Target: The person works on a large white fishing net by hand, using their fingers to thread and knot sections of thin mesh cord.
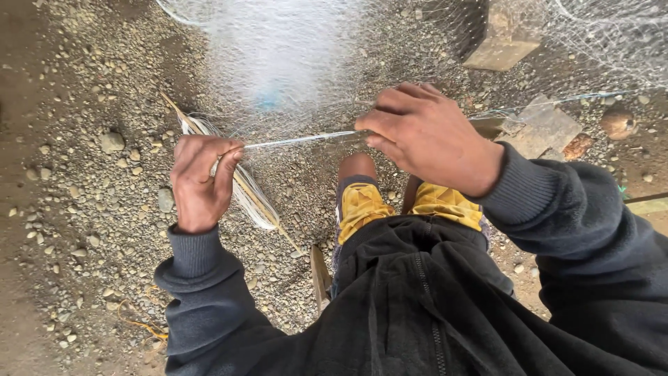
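One view only: your head camera, worn high, looks steeply down over your chest and knees at the gravel ground (83, 209). It sits close, with both hands filling mid-frame (sleeves run in from the bottom edge). No second view, so nothing overlaps.

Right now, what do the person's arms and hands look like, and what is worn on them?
Both hands are bare: no gloves or rings visible. The left hand and right hand emerge from long dark navy fleece sleeves with ribbed knit cuffs, the left cuff bunched at the wrist.
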